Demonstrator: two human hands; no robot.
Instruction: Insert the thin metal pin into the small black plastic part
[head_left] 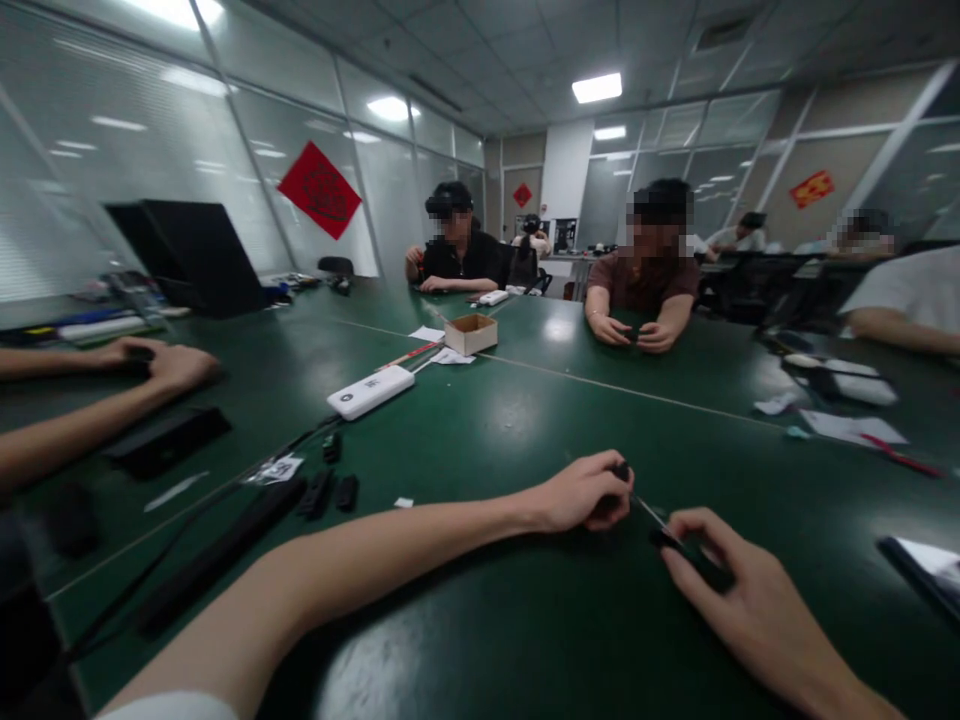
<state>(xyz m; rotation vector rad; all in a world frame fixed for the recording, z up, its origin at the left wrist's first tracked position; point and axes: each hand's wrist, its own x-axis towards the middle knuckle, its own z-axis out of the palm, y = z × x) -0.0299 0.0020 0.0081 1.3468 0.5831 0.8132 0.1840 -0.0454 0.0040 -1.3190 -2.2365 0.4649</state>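
Over the green table, my left hand (589, 495) has its fingers closed round a small black part (620, 470). To its right, my right hand (739, 590) grips a black-handled screwdriver (709, 567) between thumb and fingers. Its thin metal shaft slants up and left, and the tip ends close by the black part; whether the two touch is unclear. Small black pieces (319, 493) lie left of my left forearm, beside a long black bar (225, 555). A little scrap of white paper (404, 502) rests just beyond that forearm.
A white power bank (371, 391) with cables and an open cardboard box (471, 334) stand further back. A neighbour's hands (169, 362) are at the left, above a black case (171, 440). Across the table two people sit working. Papers (851, 426) and a dark-edged object (922, 575) lie right.
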